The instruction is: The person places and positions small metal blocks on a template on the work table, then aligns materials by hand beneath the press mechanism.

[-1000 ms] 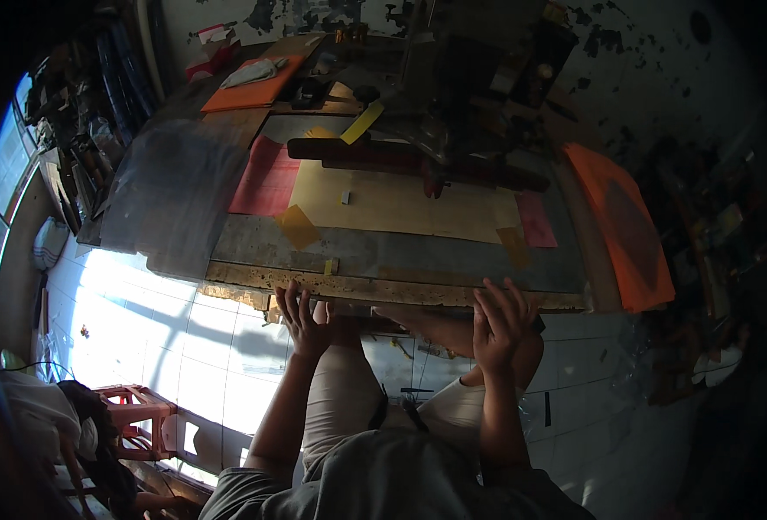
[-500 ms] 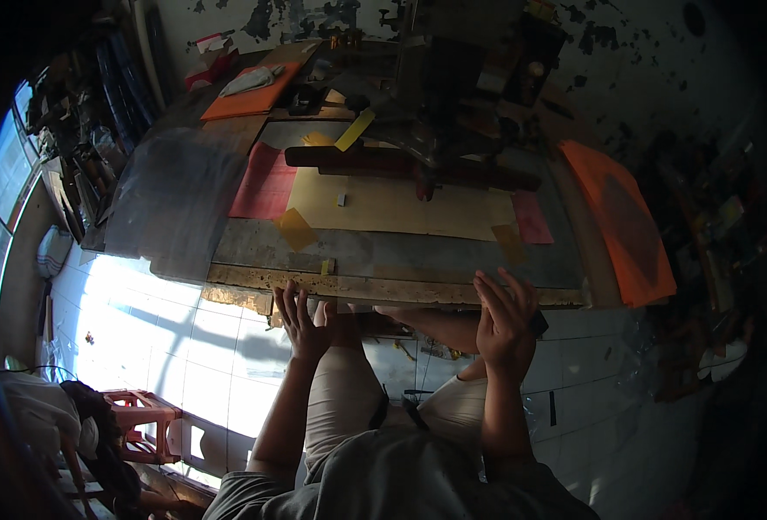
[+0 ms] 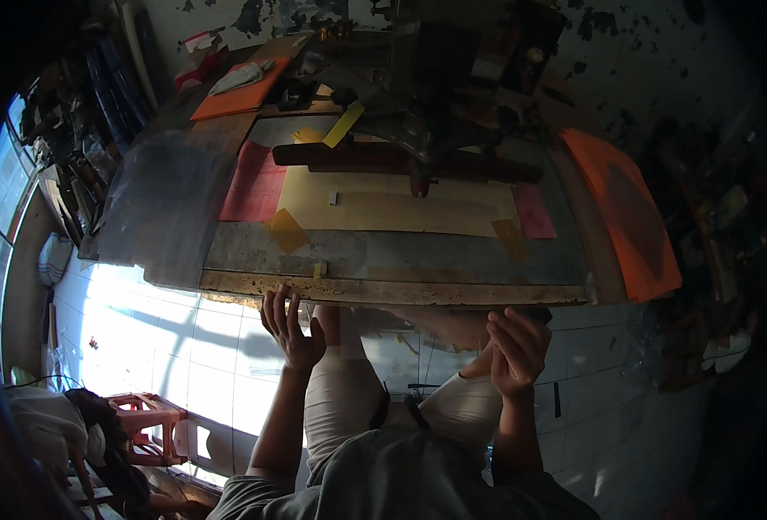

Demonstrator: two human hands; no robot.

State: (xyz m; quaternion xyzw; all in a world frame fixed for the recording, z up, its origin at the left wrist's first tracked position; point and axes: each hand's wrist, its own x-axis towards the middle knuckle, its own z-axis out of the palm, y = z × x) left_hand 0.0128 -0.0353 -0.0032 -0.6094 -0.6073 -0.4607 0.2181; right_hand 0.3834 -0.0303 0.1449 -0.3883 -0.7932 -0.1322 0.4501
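My left hand (image 3: pixel 292 334) is at the table's front edge, fingers stretched and a little spread, thumb apart, with nothing visible in it. To the right, just below the same edge, my right hand (image 3: pixel 519 351) has its fingers bent together toward the thumb. A faint see-through plastic sheet (image 3: pixel 427 325) seems to hang from it over my lap; its outline is hard to make out. Beyond my hands, the work table (image 3: pixel 401 267) bears a pale yellow sheet (image 3: pixel 401 204) with pink sheets (image 3: pixel 253 182) at its ends. A dark red bar (image 3: pixel 349 159) crosses above them.
Clear plastic sheets (image 3: pixel 162 195) lie on the table's left part, orange sheets (image 3: pixel 622 208) on its right. A dark machine (image 3: pixel 435 78) stands at the back. Amber tape pieces (image 3: pixel 286 231) stick to the board. A reddish stool (image 3: pixel 149 425) stands at lower left.
My right hand has drawn back from the table edge, toward me and slightly right, its fingers curling in. My left hand has shifted slightly left. The see-through sheet now shows over my lap.
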